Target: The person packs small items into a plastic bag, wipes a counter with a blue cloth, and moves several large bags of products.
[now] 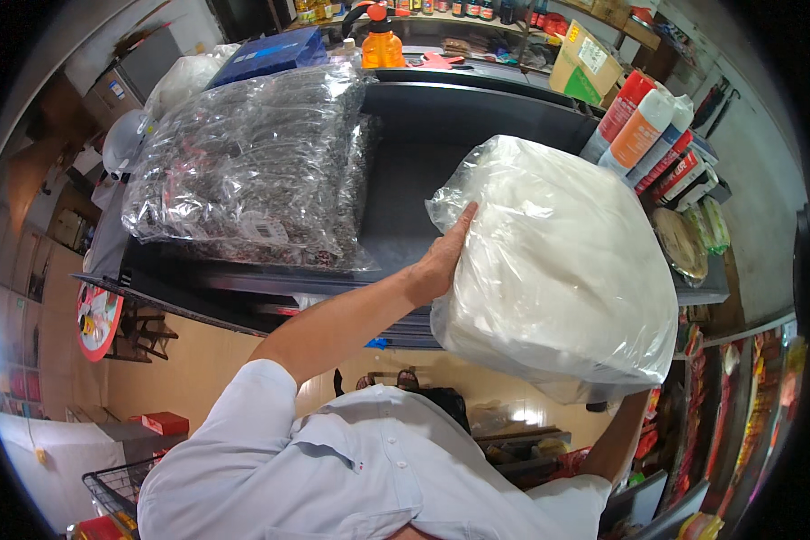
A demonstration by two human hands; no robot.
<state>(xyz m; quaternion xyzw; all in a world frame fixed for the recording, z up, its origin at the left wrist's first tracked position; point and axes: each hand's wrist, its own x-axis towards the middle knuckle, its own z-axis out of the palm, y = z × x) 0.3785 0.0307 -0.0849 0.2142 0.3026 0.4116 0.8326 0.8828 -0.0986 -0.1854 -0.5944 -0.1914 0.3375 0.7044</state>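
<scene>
A bulky white bundle in a clear plastic bag [557,263] is held up in front of me, to the right. My left hand [445,256] grips its left side, with a finger pressed along the plastic. Its lower right corner hides my right hand; only the forearm shows, reaching up to the underside. Left of the bundle, a stack of clear-wrapped dark packages [250,169] rests in a dark grey display bin [405,196]. The bin's dark floor shows between the stack and the bundle.
Several aerosol cans [638,128] and boxes stand along the bin's right end. Beyond the back edge are an orange spray bottle [383,48], a blue box [270,54] and a cardboard carton [584,64]. A wire basket [118,482] sits at lower left.
</scene>
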